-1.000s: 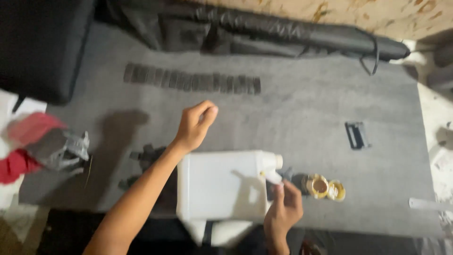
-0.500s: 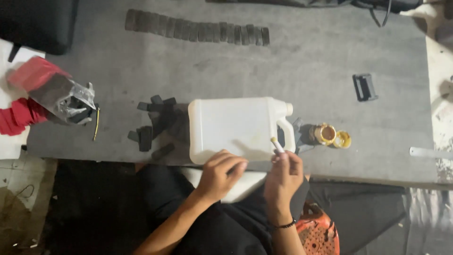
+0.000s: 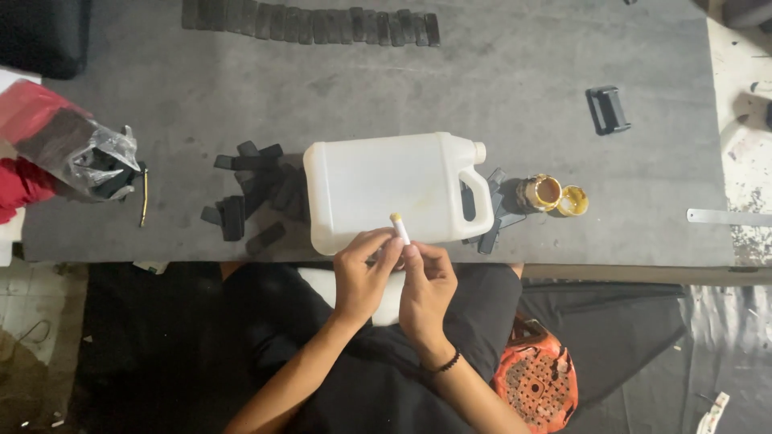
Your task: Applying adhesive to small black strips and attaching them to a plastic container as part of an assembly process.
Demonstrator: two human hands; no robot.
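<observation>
Together, both hands hold a small white stick at the table's near edge.

Left hand (image 3: 366, 277) and right hand (image 3: 426, 285) pinch the stick (image 3: 399, 229), its yellowish tip up, in front of a white jug (image 3: 386, 189) lying on the grey table (image 3: 523, 88). Black strips (image 3: 249, 197) are heaped left of the jug; an open tin (image 3: 540, 193) and its lid (image 3: 572, 201) sit to its right.

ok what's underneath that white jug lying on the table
Small black strips poke out from beneath the white jug on its left, and more by its handle. Whatever sits directly below its body is covered.
</observation>
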